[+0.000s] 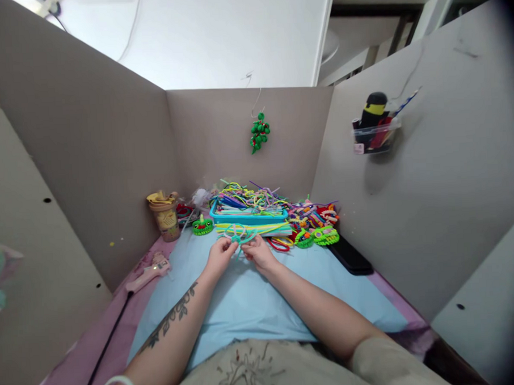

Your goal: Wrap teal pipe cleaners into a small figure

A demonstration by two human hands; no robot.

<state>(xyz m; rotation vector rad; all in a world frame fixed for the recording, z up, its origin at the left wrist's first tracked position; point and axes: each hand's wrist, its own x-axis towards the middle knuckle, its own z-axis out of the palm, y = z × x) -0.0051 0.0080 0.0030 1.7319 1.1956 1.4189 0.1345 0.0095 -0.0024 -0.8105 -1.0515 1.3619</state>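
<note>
A small craft workstation, boxed in by plain grey partition panels (pixel 110 153); a blue tray (pixel 248 218) heaped with coloured pipe cleaners (pixel 248 197) sits on a light blue mat (pixel 249 306); finished ornaments (pixel 316 224) lie beside it; a pink glue gun (pixel 147 274) rests nearby; a green bead ornament (pixel 259 131) hangs on the back panel.

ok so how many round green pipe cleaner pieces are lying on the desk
3: one left of the blue tray, two to its right. More may be hidden in the pile.

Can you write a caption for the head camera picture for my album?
Both hands, left hand and right hand, pinch a teal pipe cleaner over a blue mat.
</note>
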